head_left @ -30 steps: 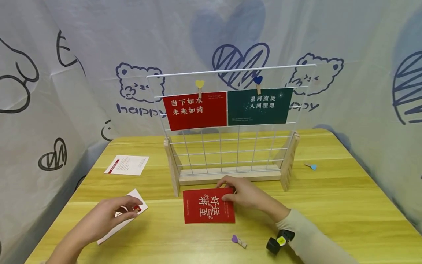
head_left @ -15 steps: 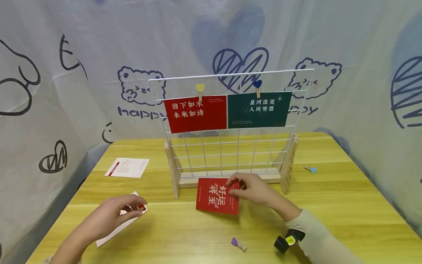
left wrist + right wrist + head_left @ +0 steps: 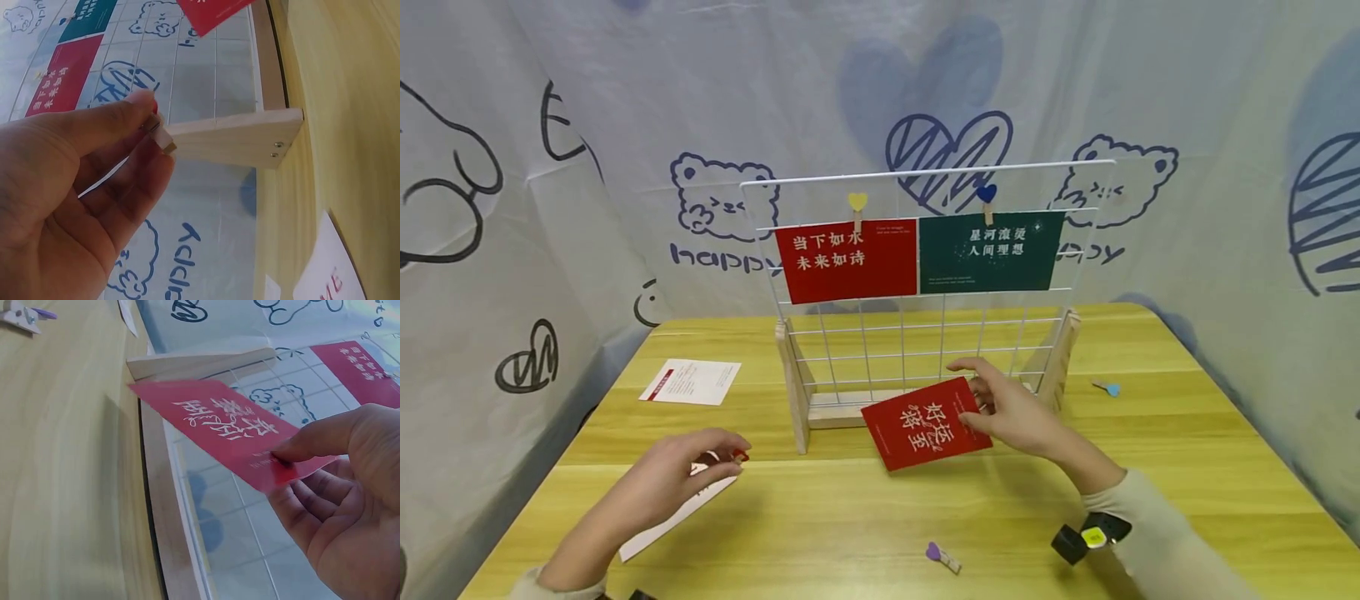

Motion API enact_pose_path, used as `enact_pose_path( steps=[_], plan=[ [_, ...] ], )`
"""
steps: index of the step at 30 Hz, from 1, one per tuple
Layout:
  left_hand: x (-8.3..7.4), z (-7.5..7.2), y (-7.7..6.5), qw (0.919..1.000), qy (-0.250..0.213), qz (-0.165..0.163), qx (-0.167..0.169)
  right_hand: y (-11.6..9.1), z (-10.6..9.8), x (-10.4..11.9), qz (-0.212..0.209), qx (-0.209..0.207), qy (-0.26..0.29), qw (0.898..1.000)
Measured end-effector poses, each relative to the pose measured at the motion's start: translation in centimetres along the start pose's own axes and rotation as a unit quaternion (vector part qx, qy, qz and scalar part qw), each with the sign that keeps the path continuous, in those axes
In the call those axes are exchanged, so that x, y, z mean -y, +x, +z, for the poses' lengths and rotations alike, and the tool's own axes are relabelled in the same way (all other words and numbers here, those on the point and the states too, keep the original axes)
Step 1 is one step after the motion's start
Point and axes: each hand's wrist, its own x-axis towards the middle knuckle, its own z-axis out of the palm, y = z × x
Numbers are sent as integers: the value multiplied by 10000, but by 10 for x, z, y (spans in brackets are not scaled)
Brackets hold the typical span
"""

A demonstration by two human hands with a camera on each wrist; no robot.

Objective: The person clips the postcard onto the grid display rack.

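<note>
好运将至 card point(image 3: 925, 426), now higher

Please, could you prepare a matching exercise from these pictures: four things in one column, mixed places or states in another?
1. left hand
2. right hand
3. purple clip
4. green card

A. lies on the table
B. holds a red card
C. hangs on the rack
D. pinches a red-topped clip

Pairs: 1-D, 2-B, 3-A, 4-C

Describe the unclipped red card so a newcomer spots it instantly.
Look for the white wire rack on the wooden table. In front of its base, the right-hand grip pinches a white-lettered red card. It is hand-held, while the other red card hangs from a yellow-heart clothespin.
</note>
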Motion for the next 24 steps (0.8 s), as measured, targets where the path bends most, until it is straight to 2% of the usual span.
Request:
enact_pose_path(
  steps=[5,16,24],
  plan=[
    [-5,1,11,9996,78,-220,-149,-3,-9,-2,10,-222,162,9996],
    [-13,4,37,9990,59,-375,-249,-9,-27,-4,-107,-544,166,9983],
    [-19,8,57,9980,-185,-266,-545,-11,-39,-2,171,-731,-213,9970]
  ],
)
